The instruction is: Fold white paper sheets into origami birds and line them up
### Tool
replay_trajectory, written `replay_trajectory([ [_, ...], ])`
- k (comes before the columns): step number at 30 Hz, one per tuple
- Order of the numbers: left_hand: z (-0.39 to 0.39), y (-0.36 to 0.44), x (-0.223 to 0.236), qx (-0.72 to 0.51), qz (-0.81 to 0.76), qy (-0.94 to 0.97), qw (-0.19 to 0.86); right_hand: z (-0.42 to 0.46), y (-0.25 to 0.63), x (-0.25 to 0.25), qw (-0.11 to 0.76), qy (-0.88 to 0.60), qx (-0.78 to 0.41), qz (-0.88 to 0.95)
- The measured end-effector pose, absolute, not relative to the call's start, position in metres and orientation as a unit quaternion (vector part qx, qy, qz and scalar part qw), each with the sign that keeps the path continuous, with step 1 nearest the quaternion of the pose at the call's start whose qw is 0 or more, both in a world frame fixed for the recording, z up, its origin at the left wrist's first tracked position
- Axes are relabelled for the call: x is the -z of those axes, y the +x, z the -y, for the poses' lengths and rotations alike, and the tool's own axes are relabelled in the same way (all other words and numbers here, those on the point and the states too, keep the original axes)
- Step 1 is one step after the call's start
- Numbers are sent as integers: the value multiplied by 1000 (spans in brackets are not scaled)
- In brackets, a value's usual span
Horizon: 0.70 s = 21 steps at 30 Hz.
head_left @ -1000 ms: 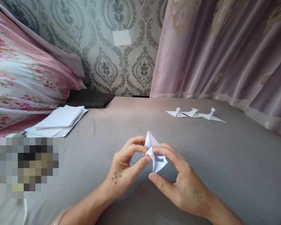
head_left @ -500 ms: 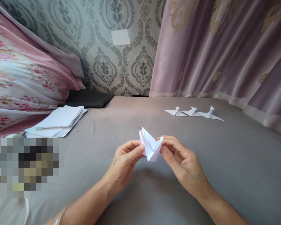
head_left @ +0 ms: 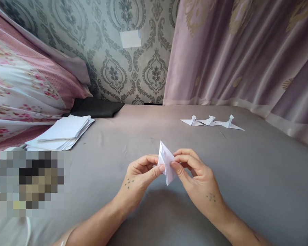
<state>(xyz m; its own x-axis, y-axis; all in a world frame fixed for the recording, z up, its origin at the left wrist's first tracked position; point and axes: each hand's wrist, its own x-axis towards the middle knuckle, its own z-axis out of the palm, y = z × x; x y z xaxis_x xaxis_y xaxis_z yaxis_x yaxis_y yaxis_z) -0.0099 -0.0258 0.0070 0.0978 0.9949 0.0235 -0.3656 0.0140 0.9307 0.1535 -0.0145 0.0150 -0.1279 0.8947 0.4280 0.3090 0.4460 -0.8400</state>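
Note:
Between my two hands, above the grey cloth, is a white folded paper (head_left: 167,167), held nearly upright with one point up and one point down. My left hand (head_left: 143,172) pinches its left side, thumb in front and fingers behind. On its right edge, my right hand (head_left: 196,174) is closed with the thumb and index finger on the paper. The fingers partly hide both sides of it. Farther back on the right lie three white folded paper birds, a left one (head_left: 193,121), a middle one (head_left: 209,121) and a right one (head_left: 230,123).
A stack of white paper sheets (head_left: 64,129) lies at the left, in front of a black folded item (head_left: 94,107). A blurred-out patch (head_left: 30,184) and a white cable (head_left: 28,229) are at the lower left. Curtains (head_left: 233,51) hang at the right.
The paper has gone from spread, with a raised tip at the right, to a narrower, closed-up shape. My right hand has moved slightly left, closer to my left hand.

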Motion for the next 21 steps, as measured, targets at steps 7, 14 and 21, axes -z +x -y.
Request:
replay_trajectory([
  [7,24,-10,-5,-552,-391,409,613,13,154,-21,472,-436,-369,671],
  [14,26,-8,-12,-549,-398,444,586,16,148,-17,492,-444,-324,675],
  [21,27,-7,-14,-577,-438,427,542,21,141,-23,478,-420,-284,717],
])
